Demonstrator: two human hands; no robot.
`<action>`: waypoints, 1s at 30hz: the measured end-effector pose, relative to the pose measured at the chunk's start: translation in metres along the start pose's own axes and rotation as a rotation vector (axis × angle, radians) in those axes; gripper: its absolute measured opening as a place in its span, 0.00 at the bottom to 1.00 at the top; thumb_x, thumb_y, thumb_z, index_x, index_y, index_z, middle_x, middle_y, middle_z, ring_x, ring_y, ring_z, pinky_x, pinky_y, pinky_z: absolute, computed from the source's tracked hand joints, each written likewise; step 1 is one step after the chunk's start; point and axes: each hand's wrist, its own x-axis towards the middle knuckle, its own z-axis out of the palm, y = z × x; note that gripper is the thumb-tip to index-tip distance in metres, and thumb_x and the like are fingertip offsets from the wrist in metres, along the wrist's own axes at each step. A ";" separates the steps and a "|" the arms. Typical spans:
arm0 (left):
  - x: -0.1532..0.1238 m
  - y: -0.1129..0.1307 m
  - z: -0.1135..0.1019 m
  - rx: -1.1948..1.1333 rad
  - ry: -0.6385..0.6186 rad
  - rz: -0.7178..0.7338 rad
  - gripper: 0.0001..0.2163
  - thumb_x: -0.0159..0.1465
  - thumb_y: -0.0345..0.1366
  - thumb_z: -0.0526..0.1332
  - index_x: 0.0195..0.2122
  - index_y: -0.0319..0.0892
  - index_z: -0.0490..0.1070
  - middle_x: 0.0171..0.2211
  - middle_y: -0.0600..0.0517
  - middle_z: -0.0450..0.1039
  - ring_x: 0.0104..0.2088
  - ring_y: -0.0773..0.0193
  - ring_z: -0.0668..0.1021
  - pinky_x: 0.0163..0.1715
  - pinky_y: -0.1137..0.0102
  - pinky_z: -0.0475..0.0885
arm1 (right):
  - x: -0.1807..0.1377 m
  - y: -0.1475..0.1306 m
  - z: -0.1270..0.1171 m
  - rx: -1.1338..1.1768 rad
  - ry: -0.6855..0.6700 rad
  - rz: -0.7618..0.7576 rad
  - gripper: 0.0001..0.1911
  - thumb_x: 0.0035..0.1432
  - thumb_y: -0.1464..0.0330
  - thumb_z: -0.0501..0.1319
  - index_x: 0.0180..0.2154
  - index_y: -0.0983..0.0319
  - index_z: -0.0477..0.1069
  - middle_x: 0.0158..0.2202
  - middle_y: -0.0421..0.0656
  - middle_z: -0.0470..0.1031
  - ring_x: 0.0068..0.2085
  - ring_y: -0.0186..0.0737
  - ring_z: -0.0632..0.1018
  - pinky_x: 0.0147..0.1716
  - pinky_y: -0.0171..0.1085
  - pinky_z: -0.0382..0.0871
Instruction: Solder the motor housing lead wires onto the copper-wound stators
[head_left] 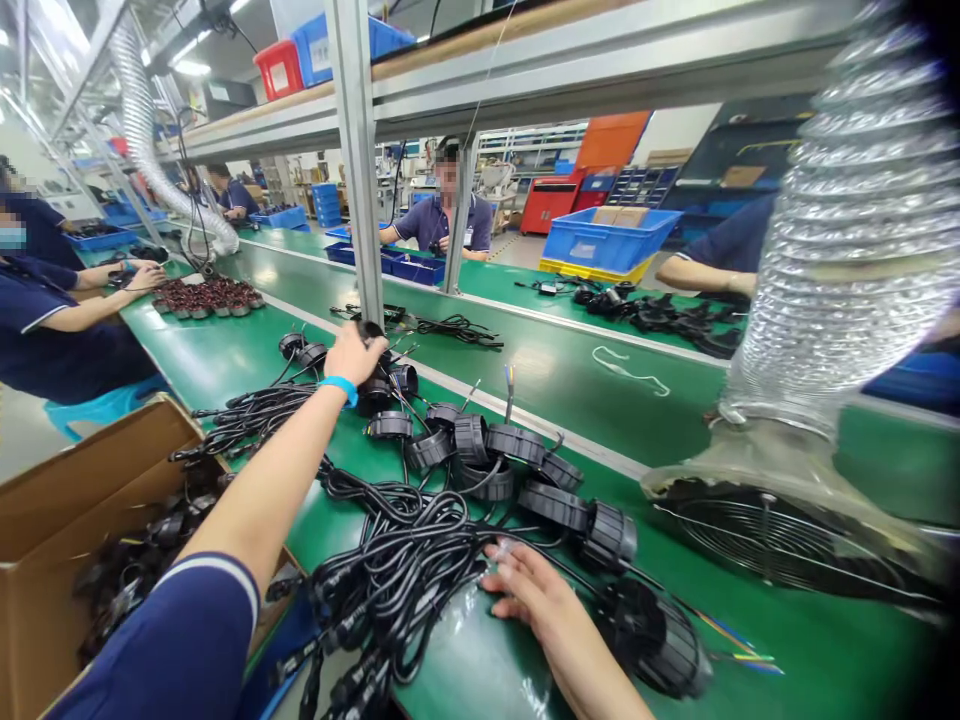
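Coiled cables (412, 515) lie on the green bench (847, 660) just left of the right hand (529, 590), its fingers part-curled at the cables' edge, any pinch unclear; farther out, the left hand (352, 355), fingers bent, grips a black cap (370, 330) beside more caps (516, 443).

Left arm (279, 475) stretches well forward, left hand (354, 355) palm down; right hand (536, 595) sits nearer, loosely curled

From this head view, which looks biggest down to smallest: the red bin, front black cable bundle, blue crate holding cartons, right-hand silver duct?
1. Right-hand silver duct
2. Front black cable bundle
3. Blue crate
4. Red bin
Nearness enlarges the first two here.
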 end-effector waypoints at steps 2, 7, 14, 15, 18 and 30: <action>-0.005 0.014 0.004 0.027 -0.117 0.123 0.33 0.57 0.47 0.62 0.59 0.33 0.56 0.53 0.37 0.68 0.52 0.51 0.70 0.49 0.61 0.62 | -0.002 -0.001 -0.001 0.010 -0.002 0.004 0.25 0.42 0.57 0.71 0.40 0.63 0.71 0.47 0.48 0.74 0.34 0.38 0.77 0.29 0.36 0.71; -0.064 0.025 -0.037 0.141 -0.153 0.238 0.26 0.63 0.42 0.54 0.59 0.33 0.57 0.55 0.36 0.65 0.53 0.48 0.68 0.53 0.56 0.59 | -0.001 -0.005 -0.003 -0.009 -0.007 0.033 0.26 0.43 0.55 0.70 0.41 0.63 0.71 0.47 0.49 0.73 0.36 0.38 0.77 0.31 0.36 0.73; -0.223 0.032 -0.038 0.304 -0.776 0.384 0.54 0.45 0.64 0.62 0.65 0.33 0.49 0.64 0.29 0.49 0.62 0.35 0.57 0.57 0.46 0.56 | 0.017 -0.022 0.045 -0.308 -0.173 0.115 0.22 0.44 0.57 0.69 0.36 0.63 0.67 0.36 0.43 0.72 0.35 0.40 0.76 0.27 0.37 0.75; -0.233 0.031 -0.037 0.329 -0.778 0.345 0.57 0.42 0.64 0.63 0.66 0.34 0.45 0.65 0.29 0.44 0.63 0.33 0.54 0.57 0.45 0.54 | 0.021 -0.024 0.059 -0.322 -0.231 0.123 0.21 0.44 0.60 0.69 0.38 0.63 0.67 0.37 0.43 0.72 0.36 0.40 0.76 0.28 0.37 0.75; -0.236 0.020 -0.042 0.406 -0.691 0.228 0.55 0.43 0.58 0.66 0.67 0.37 0.44 0.66 0.31 0.39 0.63 0.31 0.54 0.55 0.44 0.56 | 0.039 -0.026 0.104 -0.394 -0.343 0.068 0.13 0.49 0.66 0.65 0.36 0.64 0.66 0.33 0.41 0.72 0.30 0.34 0.75 0.23 0.33 0.72; -0.148 -0.074 -0.058 0.695 -0.397 0.010 0.38 0.53 0.36 0.59 0.66 0.45 0.48 0.68 0.40 0.40 0.56 0.37 0.64 0.47 0.49 0.66 | 0.131 -0.039 0.227 -0.781 -0.613 -0.091 0.13 0.63 0.64 0.57 0.47 0.65 0.67 0.41 0.43 0.73 0.35 0.34 0.76 0.32 0.37 0.74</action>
